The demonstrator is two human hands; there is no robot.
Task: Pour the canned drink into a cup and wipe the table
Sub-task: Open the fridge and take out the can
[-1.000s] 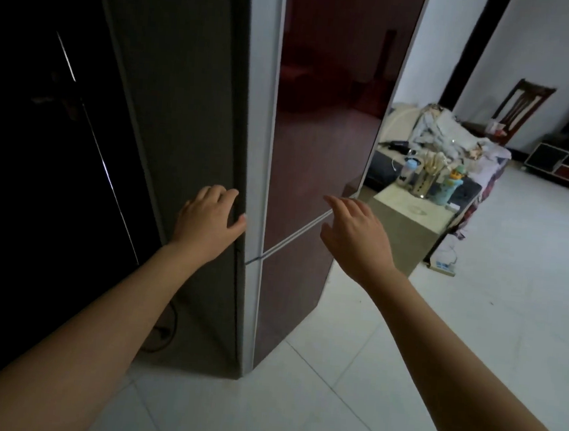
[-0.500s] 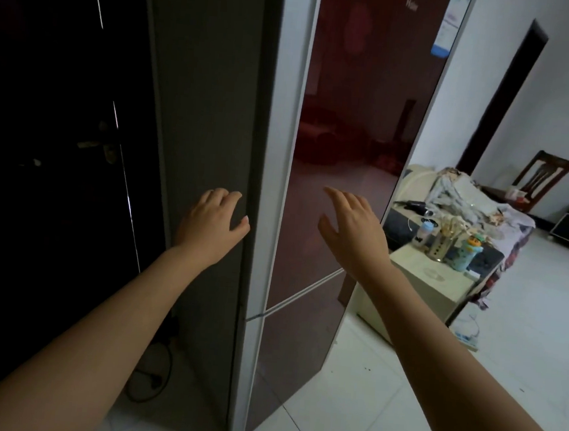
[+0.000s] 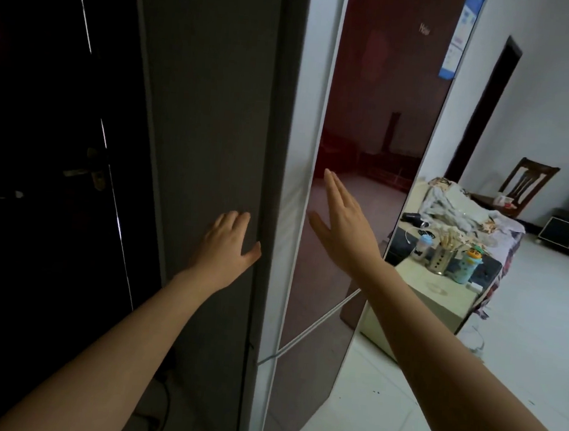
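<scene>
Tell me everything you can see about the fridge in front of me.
The fridge is tall, seen from its corner: a matte grey side panel, a pale front edge, and two glossy dark red doors, both closed, split by a thin light seam low down. A brand mark and a blue label sit near the top. It stands on white floor tiles. The left hand rests flat on the grey side; the right hand is open at the upper door.

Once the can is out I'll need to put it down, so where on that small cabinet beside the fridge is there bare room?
The near half of the cabinet top is bare. Its far edge is crowded: baby bottle, utensil holder and cartoon bottle stand in a row.
</scene>
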